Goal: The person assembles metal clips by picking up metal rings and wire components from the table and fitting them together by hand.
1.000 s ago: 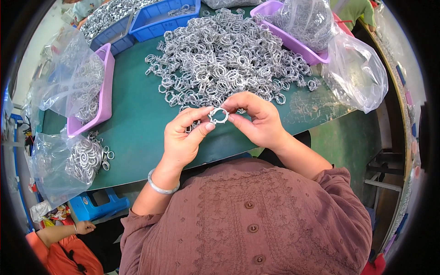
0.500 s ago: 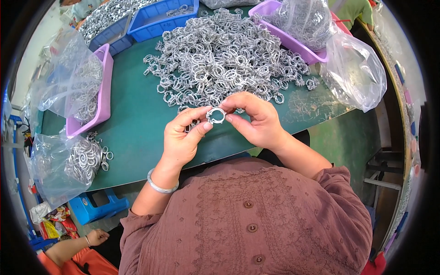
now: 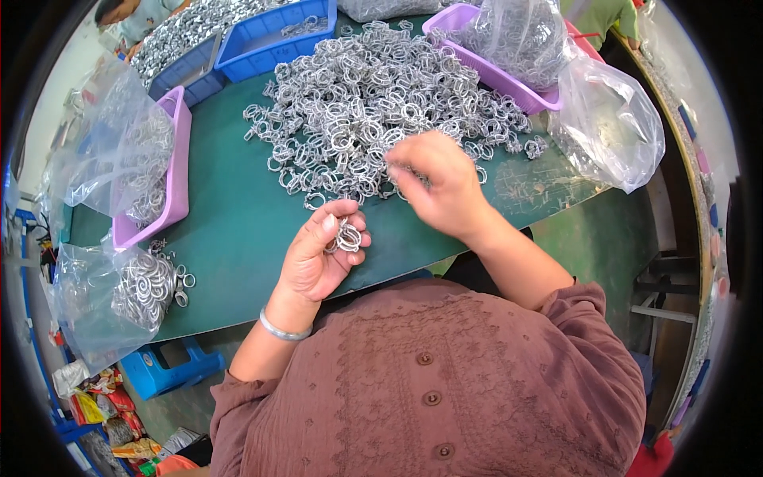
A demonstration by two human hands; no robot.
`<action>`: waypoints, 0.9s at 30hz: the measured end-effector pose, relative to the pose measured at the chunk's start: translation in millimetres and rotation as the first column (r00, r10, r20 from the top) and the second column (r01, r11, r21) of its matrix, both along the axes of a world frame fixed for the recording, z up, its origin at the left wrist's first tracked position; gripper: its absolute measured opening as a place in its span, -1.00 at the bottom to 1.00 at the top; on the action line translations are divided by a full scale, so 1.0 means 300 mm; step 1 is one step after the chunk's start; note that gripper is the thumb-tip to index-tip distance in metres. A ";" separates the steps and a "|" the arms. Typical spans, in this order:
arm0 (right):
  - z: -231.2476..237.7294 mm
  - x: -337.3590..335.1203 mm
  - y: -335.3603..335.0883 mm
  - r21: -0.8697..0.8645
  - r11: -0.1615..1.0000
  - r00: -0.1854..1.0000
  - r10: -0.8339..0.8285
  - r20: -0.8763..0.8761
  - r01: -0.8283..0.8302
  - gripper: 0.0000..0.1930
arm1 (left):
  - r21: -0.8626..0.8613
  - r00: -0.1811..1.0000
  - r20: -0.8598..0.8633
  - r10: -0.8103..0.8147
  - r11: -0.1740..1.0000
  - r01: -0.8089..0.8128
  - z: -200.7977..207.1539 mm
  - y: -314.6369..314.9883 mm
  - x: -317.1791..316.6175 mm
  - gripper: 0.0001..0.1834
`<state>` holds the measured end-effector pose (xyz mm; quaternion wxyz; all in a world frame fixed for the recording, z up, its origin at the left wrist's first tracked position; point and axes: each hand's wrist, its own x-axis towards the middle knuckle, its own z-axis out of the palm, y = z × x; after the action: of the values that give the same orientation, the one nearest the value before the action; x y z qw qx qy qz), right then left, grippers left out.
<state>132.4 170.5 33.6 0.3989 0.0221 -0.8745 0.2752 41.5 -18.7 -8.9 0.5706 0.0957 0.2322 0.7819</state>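
A large heap of silvery metal ring clamps [image 3: 373, 103] covers the middle of the green table [image 3: 230, 238]. In front of it, my left hand [image 3: 310, 254] is turned palm up, its fingers curled around a few metal ring clamps [image 3: 345, 238]. How many lie in the palm is partly hidden by the fingers. My right hand [image 3: 441, 187] hovers over the near right edge of the heap, apart from the left. Its fingers are bent and smeared by motion, and whether anything is between them does not show.
At the left stand a purple tray [image 3: 181, 159] and a clear plastic bag [image 3: 87, 302] of rings. Blue bins [image 3: 270, 52] are at the back. At the right are another purple tray [image 3: 509, 79] and a clear bag [image 3: 608, 119]. A blue stool [image 3: 179, 367] sits below the table.
My hands have parted: the right has let go of the ring both were holding and moved up towards the heap. My left hand has turned palm up, with rings in it.
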 end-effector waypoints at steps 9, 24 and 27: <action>0.028 -0.053 0.065 0.132 0.975 0.933 -0.213 0.290 0.181 -0.92 | 0.198 0.981 0.112 -0.160 0.971 0.136 0.006 -0.001 -0.024 -0.54; 0.041 -0.038 0.105 0.118 0.991 0.966 -0.086 0.244 0.059 -0.83 | -0.087 0.996 -0.086 0.019 0.996 -0.026 0.030 0.018 -0.005 -0.80; 0.038 -0.045 0.114 0.090 0.994 0.952 -0.090 0.294 0.067 -0.86 | -0.090 0.998 -0.053 0.018 0.996 -0.023 0.033 0.019 -0.008 -0.81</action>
<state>118.8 204.8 45.1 0.2722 -0.0387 -0.9348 0.2247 39.2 -13.0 0.9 0.5601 0.0880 0.2830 0.7736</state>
